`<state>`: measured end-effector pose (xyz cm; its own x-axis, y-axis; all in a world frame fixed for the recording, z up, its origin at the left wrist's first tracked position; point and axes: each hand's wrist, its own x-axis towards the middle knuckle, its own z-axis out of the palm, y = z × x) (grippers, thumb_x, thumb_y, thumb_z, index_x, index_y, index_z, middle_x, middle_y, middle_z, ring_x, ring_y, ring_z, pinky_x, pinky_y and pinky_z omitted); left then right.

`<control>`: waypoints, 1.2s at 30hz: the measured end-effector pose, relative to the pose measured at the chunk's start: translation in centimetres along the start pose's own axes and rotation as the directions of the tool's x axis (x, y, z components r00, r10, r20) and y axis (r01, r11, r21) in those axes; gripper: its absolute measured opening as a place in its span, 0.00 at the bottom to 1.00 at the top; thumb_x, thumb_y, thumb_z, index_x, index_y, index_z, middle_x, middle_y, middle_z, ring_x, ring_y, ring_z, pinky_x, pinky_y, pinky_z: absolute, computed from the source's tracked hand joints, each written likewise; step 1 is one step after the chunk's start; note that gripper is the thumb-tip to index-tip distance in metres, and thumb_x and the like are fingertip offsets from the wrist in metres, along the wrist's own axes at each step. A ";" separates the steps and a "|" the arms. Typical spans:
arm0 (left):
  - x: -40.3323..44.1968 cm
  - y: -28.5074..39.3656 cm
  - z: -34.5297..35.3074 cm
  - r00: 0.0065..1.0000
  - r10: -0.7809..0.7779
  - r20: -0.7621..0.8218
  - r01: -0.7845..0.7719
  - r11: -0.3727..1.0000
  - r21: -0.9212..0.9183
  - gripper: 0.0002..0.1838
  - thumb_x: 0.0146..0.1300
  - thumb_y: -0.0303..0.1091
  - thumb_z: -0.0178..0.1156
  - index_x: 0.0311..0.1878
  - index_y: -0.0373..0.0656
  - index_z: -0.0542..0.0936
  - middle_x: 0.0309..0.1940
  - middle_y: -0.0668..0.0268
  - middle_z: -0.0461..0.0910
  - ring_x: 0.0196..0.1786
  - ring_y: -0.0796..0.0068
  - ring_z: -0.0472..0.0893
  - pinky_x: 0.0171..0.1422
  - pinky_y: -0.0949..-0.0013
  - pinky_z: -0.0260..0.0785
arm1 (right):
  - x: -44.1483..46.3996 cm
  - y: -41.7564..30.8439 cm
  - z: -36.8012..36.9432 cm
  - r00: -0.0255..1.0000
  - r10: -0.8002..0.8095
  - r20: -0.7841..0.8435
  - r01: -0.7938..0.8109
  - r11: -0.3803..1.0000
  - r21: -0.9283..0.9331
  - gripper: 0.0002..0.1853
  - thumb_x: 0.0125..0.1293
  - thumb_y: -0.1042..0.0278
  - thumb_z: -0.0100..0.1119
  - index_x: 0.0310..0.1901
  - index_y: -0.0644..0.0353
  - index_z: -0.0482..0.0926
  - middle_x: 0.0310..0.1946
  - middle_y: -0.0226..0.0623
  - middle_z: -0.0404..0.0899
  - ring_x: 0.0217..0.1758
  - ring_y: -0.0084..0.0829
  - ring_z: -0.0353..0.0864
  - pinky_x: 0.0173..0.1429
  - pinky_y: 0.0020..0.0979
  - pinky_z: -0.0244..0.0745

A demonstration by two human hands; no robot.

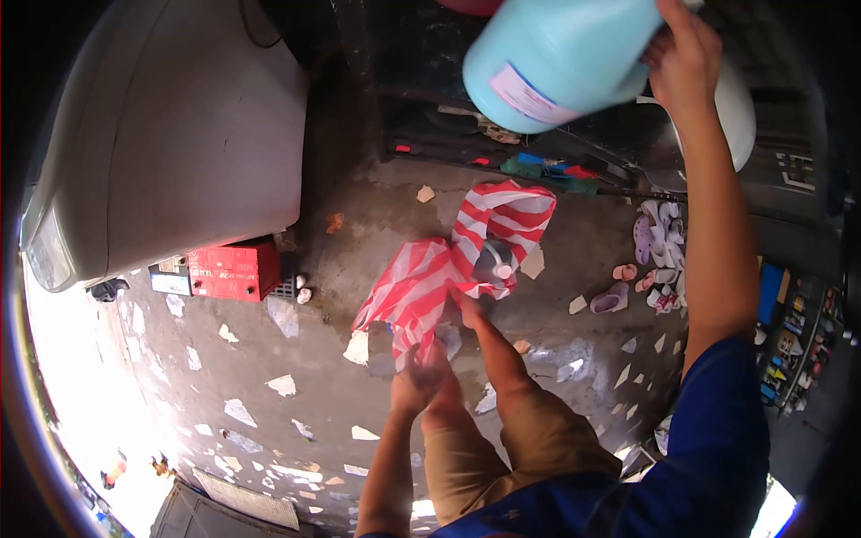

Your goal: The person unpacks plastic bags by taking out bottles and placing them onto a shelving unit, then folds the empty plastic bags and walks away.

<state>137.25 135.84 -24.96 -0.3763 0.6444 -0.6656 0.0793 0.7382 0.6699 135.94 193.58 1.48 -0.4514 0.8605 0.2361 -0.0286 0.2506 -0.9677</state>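
My right hand (687, 61), raised at the upper right, is closed on a large light-blue plastic jug (569, 58) by its handle side. The jug is tilted, and a white label shows low on its side. Down in front of my legs, my left hand (418, 380) grips the gathered end of a red-and-white striped plastic bag (413, 278). The bag hangs over the floor with its far part spread out. A grey rounded thing with a pale knob (499, 267) shows among its folds; its kind is unclear.
A big pale appliance-like body (206, 117) stands at the left, with a red battery (235, 271) beside it. Several shoes (659, 247) lie at the right near a shelf of small items (794, 336). A dark cabinet (404, 90) is ahead. Pale stone pieces dot the floor (332, 421).
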 end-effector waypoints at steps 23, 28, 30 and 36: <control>3.4 5.2 1.7 0.964 0.225 0.138 -0.255 0.929 0.267 0.35 0.71 0.51 0.65 0.74 0.43 0.69 0.28 0.53 0.83 0.32 0.54 0.87 0.38 0.54 0.76 | -9.1 0.1 -12.9 0.607 -0.788 -0.101 0.376 0.396 -0.838 0.21 0.63 0.63 0.72 0.54 0.61 0.80 0.53 0.48 0.75 0.56 0.51 0.77 0.62 0.45 0.71; 1.8 4.7 0.8 0.969 0.139 0.206 -0.206 0.913 0.351 0.35 0.70 0.51 0.66 0.75 0.46 0.68 0.30 0.53 0.84 0.32 0.53 0.87 0.40 0.54 0.77 | -5.3 2.1 -15.5 0.789 -0.614 -0.005 0.098 0.134 -0.986 0.36 0.56 0.54 0.74 0.69 0.45 0.76 0.74 0.47 0.64 0.79 0.54 0.59 0.76 0.64 0.54; 1.4 3.1 0.4 0.972 0.086 0.219 -0.172 0.893 0.416 0.35 0.70 0.49 0.66 0.74 0.46 0.67 0.35 0.49 0.86 0.34 0.47 0.86 0.43 0.51 0.77 | -4.3 1.9 -16.0 0.844 -0.531 -0.070 0.011 0.147 -0.989 0.40 0.54 0.50 0.77 0.71 0.43 0.75 0.77 0.44 0.63 0.82 0.53 0.56 0.77 0.69 0.52; 0.9 3.8 1.3 0.976 -0.102 0.194 0.055 0.971 0.234 0.35 0.69 0.51 0.67 0.74 0.45 0.69 0.37 0.48 0.87 0.37 0.48 0.86 0.45 0.52 0.77 | -5.1 2.8 -18.8 0.843 -0.447 -0.299 -0.223 0.217 -0.950 0.41 0.51 0.46 0.79 0.69 0.41 0.77 0.77 0.36 0.64 0.82 0.49 0.57 0.75 0.73 0.54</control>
<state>138.45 139.47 -23.48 -0.1962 0.5923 -0.7815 0.2728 0.7985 0.5367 154.94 198.24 -0.76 -0.1008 0.7463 0.6580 0.9421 0.2842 -0.1781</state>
